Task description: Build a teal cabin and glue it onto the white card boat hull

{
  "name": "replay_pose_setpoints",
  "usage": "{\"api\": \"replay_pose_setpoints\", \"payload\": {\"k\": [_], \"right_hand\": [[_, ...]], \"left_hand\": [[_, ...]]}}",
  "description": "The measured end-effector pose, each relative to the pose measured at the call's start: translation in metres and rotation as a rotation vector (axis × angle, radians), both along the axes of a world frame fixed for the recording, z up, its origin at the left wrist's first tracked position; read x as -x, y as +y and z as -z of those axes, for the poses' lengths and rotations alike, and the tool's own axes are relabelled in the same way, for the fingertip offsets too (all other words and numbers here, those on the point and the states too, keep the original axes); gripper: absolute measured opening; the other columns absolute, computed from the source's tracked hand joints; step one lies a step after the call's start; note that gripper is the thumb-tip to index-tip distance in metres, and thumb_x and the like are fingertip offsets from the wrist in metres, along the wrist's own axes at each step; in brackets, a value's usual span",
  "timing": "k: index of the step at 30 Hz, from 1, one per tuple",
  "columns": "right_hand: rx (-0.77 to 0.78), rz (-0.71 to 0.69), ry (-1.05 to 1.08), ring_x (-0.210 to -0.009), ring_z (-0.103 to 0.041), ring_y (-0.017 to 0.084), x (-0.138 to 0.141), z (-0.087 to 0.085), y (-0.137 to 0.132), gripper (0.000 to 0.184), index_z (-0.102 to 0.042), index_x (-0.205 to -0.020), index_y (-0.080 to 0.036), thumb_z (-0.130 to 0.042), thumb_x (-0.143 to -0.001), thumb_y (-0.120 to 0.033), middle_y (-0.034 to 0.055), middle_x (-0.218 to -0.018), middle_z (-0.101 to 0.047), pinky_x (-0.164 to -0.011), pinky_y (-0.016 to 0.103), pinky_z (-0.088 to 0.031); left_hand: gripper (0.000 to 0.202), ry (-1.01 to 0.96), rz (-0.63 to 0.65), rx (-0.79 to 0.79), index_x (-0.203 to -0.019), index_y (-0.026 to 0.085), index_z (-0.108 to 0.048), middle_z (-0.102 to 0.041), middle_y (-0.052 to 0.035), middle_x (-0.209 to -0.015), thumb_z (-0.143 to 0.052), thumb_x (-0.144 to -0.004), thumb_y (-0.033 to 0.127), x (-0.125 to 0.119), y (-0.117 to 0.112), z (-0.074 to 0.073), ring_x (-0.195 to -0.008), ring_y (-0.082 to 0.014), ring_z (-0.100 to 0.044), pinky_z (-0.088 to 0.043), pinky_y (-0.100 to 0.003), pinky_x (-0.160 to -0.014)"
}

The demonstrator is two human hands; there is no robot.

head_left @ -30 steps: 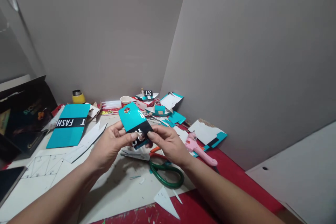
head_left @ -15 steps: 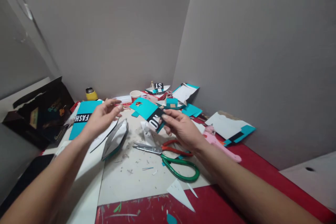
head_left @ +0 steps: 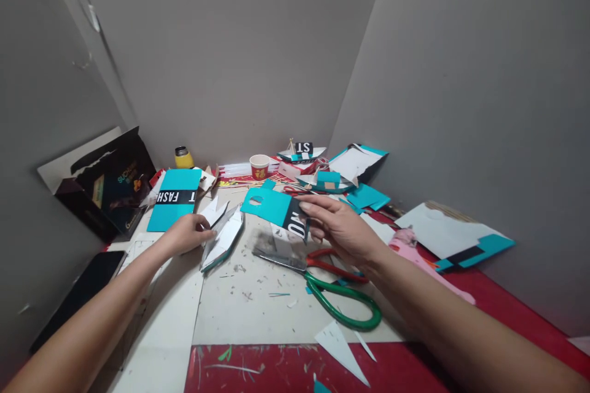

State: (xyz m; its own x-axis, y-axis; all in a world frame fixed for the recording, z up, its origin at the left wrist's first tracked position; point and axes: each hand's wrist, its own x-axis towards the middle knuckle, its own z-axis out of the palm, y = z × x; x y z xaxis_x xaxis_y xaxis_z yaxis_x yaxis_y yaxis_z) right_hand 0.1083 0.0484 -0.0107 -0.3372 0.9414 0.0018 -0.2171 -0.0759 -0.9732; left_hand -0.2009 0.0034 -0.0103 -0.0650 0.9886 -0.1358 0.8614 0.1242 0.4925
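A teal and black piece of card (head_left: 267, 206) with a hole in one end and white letters is pinched in my right hand (head_left: 343, 227), above the table. Low at the left, my left hand (head_left: 188, 234) has its fingers slightly apart beside a small folded boat (head_left: 225, 241), white inside with a teal outside. Whether the fingertips touch the boat is unclear. Below the card lies a pair of scissors (head_left: 341, 304) with one green and one red handle, blades pointing left. A white paper scrap (head_left: 214, 212) is just behind the boat.
A teal card (head_left: 173, 209) lies at the left near a black box (head_left: 110, 187). At the back stand a yellow jar (head_left: 183, 158), a paper cup (head_left: 260, 167) and another boat (head_left: 302, 153). A pink glue gun (head_left: 428, 267) and torn card (head_left: 454, 236) lie at the right.
My left hand has come down from the air to beside the boat. My right hand still holds the card, now turned a little flatter. The view has shifted left.
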Motion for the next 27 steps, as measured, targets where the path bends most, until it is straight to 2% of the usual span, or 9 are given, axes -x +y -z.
{"api": "replay_pose_setpoints", "payload": {"k": [3,6,9,12,16,20,23,25,27], "right_hand": [[0.002,-0.064,-0.069,-0.041,-0.038,0.004,0.008,-0.009,0.003,0.028,-0.071,-0.092,-0.018,-0.075,-0.071,-0.035,-0.0044,-0.063,-0.055,-0.037,0.018,-0.027],[0.007,-0.136,-0.115,-0.040,-0.038,0.005,0.021,-0.017,0.006,0.020,-0.069,-0.082,-0.017,-0.074,-0.070,-0.033,-0.0062,-0.054,-0.049,-0.036,0.018,-0.029],[0.027,-0.212,-0.140,-0.040,-0.038,0.005,0.037,-0.019,0.010,0.017,-0.063,-0.076,-0.018,-0.072,-0.070,-0.031,-0.0072,-0.052,-0.048,-0.037,0.018,-0.031],[0.053,-0.286,-0.157,-0.039,-0.038,0.004,0.052,-0.011,0.016,0.019,-0.059,-0.073,-0.018,-0.071,-0.070,-0.031,-0.0070,-0.055,-0.050,-0.036,0.017,-0.030],[0.075,-0.356,-0.158,-0.037,-0.037,0.004,0.066,0.001,0.024,0.017,-0.057,-0.075,-0.018,-0.068,-0.073,-0.031,-0.0082,-0.054,-0.048,-0.035,0.017,-0.030],[0.082,-0.385,-0.160,-0.036,-0.035,0.005,0.071,0.005,0.031,0.013,-0.057,-0.077,-0.019,-0.066,-0.076,-0.028,-0.0091,-0.051,-0.045,-0.035,0.018,-0.031],[0.094,-0.426,-0.148,-0.036,-0.035,0.005,0.074,0.006,0.032,0.011,-0.056,-0.077,-0.019,-0.064,-0.079,-0.027,-0.0094,-0.049,-0.043,-0.035,0.017,-0.032],[0.107,-0.472,-0.140,-0.036,-0.035,0.005,0.076,0.008,0.032,0.012,-0.053,-0.076,-0.020,-0.061,-0.082,-0.028,-0.0095,-0.047,-0.043,-0.036,0.017,-0.032],[0.114,-0.517,-0.145,-0.035,-0.038,0.006,0.076,0.010,0.034,0.014,-0.052,-0.076,-0.020,-0.058,-0.084,-0.029,-0.0086,-0.044,-0.046,-0.036,0.017,-0.033]], "left_hand": [[0.018,-0.056,0.023,-0.029,-0.075,0.017,-0.065,-0.064,-0.0020,-0.068,-0.056,-0.068,0.031,-0.015,-0.007,0.003,-0.066,-0.0194,-0.058,-0.037,-0.026,-0.057],[0.015,-0.131,0.058,-0.018,-0.077,0.017,-0.063,-0.062,0.0000,-0.065,-0.051,-0.070,0.023,-0.032,-0.021,0.010,-0.059,-0.0169,-0.056,-0.036,-0.025,-0.054],[0.021,-0.203,0.086,0.004,-0.089,0.017,-0.064,-0.063,0.0008,-0.064,-0.049,-0.077,0.025,-0.044,-0.037,0.017,-0.056,-0.0168,-0.057,-0.037,-0.025,-0.051],[0.024,-0.199,0.041,-0.069,-0.094,0.017,-0.061,-0.065,-0.0029,-0.073,-0.052,-0.081,0.034,-0.049,-0.050,0.018,-0.064,-0.0193,-0.060,-0.041,-0.028,-0.057],[0.044,-0.119,-0.093,-0.274,-0.112,0.017,-0.052,-0.063,-0.0039,-0.082,-0.060,-0.080,0.046,-0.047,-0.056,0.010,-0.065,-0.0191,-0.060,-0.045,-0.030,-0.060],[0.068,-0.022,-0.137,-0.463,-0.134,0.017,-0.037,-0.059,-0.0101,-0.109,-0.065,-0.079,0.046,-0.041,-0.054,0.006,-0.068,-0.0161,-0.060,-0.049,-0.029,-0.061],[0.051,0.183,0.015,-0.606,-0.126,0.015,-0.048,-0.061,-0.0114,-0.106,-0.061,-0.083,0.038,-0.038,-0.050,0.011,-0.073,-0.0190,-0.061,-0.050,-0.030,-0.062],[0.027,0.348,0.120,-0.688,-0.108,0.015,-0.060,-0.065,-0.0104,-0.091,-0.054,-0.087,0.030,-0.038,-0.047,0.015,-0.074,-0.0222,-0.062,-0.049,-0.031,-0.061],[0.018,0.483,0.178,-0.758,-0.093,0.016,-0.064,-0.066,-0.0097,-0.079,-0.048,-0.088,0.024,-0.041,-0.045,0.017,-0.071,-0.0237,-0.063,-0.048,-0.032,-0.060]]}}
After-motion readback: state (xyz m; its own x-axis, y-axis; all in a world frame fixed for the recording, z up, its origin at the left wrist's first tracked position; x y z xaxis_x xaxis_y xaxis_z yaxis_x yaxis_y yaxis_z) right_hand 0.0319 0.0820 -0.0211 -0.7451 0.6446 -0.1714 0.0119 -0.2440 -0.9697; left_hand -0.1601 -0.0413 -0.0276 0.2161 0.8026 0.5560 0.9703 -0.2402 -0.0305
